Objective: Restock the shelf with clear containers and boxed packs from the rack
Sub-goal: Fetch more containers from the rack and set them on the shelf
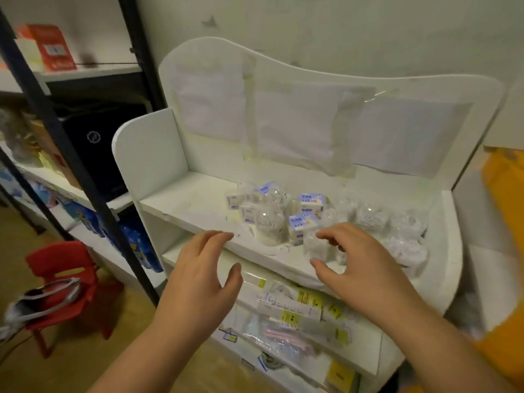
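Note:
A white shelf unit (pixel 181 211) stands in front of me. On its top board lie several clear containers (pixel 269 222) mixed with small white-and-blue boxed packs (pixel 310 204). More clear containers (pixel 402 225) crowd the right end. My right hand (pixel 360 268) is at the front of the pile, index finger and thumb curled round one clear container (pixel 316 246) that rests on the board. My left hand (pixel 198 268) hovers at the board's front edge with fingers spread, holding nothing.
A lower shelf (pixel 297 310) holds packets with yellow labels. On the left stands a dark metal rack (pixel 85 177) with boxes and blue packs, and a red plastic chair (pixel 65 276) sits on the floor beside it. Something orange (pixel 504 222) lies at the right.

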### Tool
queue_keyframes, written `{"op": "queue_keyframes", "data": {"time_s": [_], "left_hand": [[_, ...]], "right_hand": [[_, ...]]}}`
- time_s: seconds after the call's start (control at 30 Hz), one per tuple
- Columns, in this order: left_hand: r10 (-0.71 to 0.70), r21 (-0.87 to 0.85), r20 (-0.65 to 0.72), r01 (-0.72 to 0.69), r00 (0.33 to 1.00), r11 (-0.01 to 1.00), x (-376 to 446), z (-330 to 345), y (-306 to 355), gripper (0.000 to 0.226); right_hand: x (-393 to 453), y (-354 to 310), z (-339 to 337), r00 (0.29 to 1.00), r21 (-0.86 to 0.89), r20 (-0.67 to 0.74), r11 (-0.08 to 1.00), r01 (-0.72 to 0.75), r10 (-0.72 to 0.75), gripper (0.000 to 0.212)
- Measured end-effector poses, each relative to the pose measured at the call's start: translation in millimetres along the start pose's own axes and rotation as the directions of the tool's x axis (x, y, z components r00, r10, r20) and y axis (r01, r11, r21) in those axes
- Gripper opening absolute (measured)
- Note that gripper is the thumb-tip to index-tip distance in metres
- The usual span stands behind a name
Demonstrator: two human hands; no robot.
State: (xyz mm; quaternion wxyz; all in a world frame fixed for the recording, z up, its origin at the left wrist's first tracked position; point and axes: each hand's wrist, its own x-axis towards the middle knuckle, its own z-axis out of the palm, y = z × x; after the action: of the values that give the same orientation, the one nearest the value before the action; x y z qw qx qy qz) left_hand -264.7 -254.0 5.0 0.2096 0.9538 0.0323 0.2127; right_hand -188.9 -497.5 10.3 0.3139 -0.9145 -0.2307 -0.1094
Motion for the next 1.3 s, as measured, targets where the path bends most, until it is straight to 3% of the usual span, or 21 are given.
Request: {"op": "queue_keyframes", "data": {"time_s": [0.17,0.33,0.63,0.87,1.1,1.2,1.3], "left_hand": [[-0.037,0.016,0.022,0.037,0.999,0.999,53.8,-0.1,-36.4,0.052],[-0.026,-0.017,0.081,0.027,0.996,0.999,102.0,21.6,-70.3,0.051],[0.137,-0.077,0.215,-0.123,0.967,0.989,236.2,102.7,-145.1,0.049],[0.289,-0.238,0.336,-0.216,0.897,0.947,267.9,131.6,-177.5,0.042],[0.294,-0.3,0.17,-0.234,0.941,0.925,287.1,90.6,-222.1,0.039],[0.257,-0.326,0.12,-0.206,0.959,0.923,292.3,73.2,-236.3,0.044],[0.204,-0.369,0.094,-0.156,0.975,0.916,294.4,60.2,-247.3,0.048]], "right_hand": [[76.1,-7.8,29.4,1.0,0.025,0.001,1.0,0.009,-0.009,0.036],[117.2,-12.2,52.7,0.997,0.2,0.049,0.978,-0.061,0.052,0.033],[163.8,-19.4,88.0,0.985,0.063,-0.036,0.985,-0.163,0.166,0.031],[191.2,-28.8,107.2,0.962,-0.054,-0.148,0.969,-0.241,0.231,0.03],[247.4,-43.9,136.8,0.961,-0.273,-0.06,0.921,-0.277,0.271,0.034],[289.1,-46.4,156.1,0.954,-0.379,0.052,0.89,-0.255,0.296,0.042],[320.1,-45.6,177.9,0.931,-0.524,0.168,0.83,-0.194,0.324,0.036]]}}
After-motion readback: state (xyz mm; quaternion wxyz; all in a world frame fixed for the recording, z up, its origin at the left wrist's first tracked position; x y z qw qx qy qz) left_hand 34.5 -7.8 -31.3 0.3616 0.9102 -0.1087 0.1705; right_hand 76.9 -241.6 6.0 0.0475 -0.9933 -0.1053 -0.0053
